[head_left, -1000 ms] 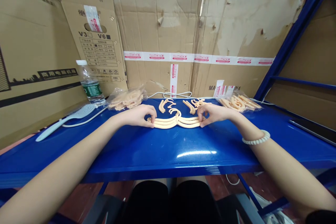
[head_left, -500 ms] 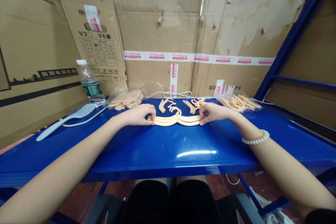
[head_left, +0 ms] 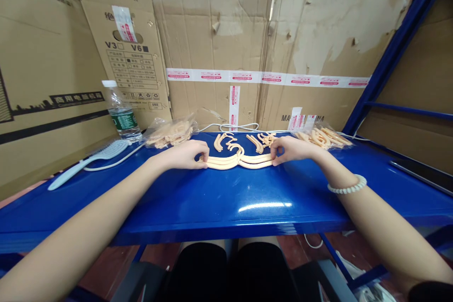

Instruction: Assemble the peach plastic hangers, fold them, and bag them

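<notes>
Surface: glossy blue tabletop (head_left: 212, 203) under the cream hanger-shaped stack (head_left: 224, 162) | Hands: left hand (head_left: 187, 154) pinching the stack's left end, right hand (head_left: 292, 148) its right | Room: taped cardboard (head_left: 215, 47) behind the stack, water bottle (head_left: 124, 120) left, blue post (head_left: 394, 47) right

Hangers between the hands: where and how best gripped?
Likely near the outer ends, a hand from each side, as the left hand and right hand do: the hangers spread in layered bars either side of the hook, so pinching both ends should keep the layers together.
</notes>
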The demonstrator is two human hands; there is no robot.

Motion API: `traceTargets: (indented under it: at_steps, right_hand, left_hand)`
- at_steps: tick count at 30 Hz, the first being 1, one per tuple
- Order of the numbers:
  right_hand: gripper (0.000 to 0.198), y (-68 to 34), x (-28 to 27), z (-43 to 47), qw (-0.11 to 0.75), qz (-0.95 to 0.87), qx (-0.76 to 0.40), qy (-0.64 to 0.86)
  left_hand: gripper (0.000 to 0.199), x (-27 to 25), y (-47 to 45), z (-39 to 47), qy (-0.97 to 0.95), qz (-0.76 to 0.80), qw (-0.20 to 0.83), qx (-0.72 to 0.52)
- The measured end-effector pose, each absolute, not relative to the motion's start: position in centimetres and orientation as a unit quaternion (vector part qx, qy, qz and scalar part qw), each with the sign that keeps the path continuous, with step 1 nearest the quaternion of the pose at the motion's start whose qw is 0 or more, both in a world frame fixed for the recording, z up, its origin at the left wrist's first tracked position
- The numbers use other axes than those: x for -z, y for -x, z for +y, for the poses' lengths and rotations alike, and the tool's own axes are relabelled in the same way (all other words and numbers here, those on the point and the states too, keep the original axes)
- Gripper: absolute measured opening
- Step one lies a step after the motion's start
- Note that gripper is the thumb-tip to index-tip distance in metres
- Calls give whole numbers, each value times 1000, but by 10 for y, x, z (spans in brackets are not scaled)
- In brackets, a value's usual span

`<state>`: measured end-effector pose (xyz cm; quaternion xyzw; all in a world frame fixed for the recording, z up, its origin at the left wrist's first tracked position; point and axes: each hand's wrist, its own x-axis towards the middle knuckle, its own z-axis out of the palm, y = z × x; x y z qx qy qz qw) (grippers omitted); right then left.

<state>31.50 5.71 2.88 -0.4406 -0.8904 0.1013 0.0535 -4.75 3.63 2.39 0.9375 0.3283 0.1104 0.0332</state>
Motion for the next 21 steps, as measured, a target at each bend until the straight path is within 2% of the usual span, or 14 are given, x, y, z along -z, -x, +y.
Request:
traceTargets:
  at_steps: [15,18,21]
  right_hand:
    - [23,-318,-30,57,52,-892,-109,435]
    - [28,-315,-31,54,89,-893,-139,418]
    - [29,-311,-34,52,162,-882,-147,417]
  left_hand:
    - [12,-22,45,36,-934,329,40,-138]
    - [14,-24,43,35,-924,340,46,-168]
    - [16,-26,43,36,-899,371,46,-228]
